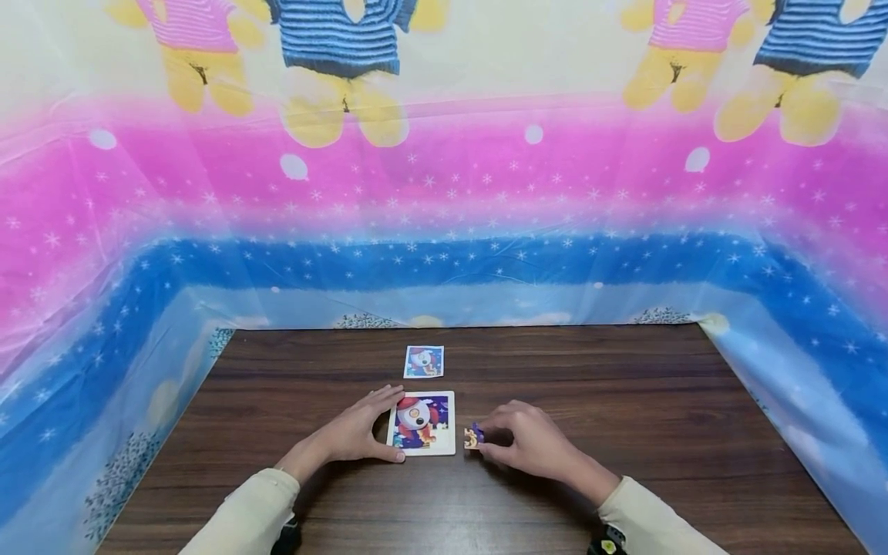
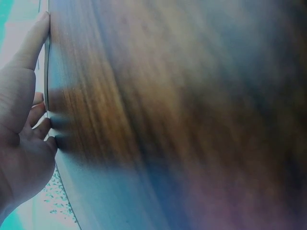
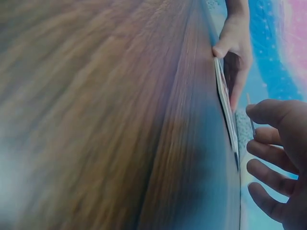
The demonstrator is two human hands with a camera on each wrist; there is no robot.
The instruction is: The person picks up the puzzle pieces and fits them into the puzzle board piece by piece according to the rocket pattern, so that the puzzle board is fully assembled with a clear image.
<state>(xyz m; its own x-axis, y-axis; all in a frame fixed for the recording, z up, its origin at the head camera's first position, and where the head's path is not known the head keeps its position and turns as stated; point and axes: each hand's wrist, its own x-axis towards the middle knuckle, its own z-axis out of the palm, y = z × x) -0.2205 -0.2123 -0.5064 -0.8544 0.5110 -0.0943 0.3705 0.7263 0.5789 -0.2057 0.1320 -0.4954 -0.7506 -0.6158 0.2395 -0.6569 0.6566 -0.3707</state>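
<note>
A white-framed jigsaw puzzle (image 1: 449,424) with a rocket picture lies flat on the table; its lower right part shows bare white where no piece lies. My left hand (image 1: 361,428) spans the frame's left side, thumb at the near corner and fingers at the far one. Just right of the frame, my right hand (image 1: 523,439) pinches a small purple and yellow puzzle piece (image 1: 472,437) between thumb and index finger. In the right wrist view the piece (image 3: 252,120) appears edge-on, raised off the table, and the other fingers curve loosely.
A small picture card (image 1: 424,361) with a similar rocket lies beyond the puzzle. The dark wooden table (image 1: 590,370) is bordered at the back and sides by a printed cloth (image 1: 472,262) with bears and snowflakes.
</note>
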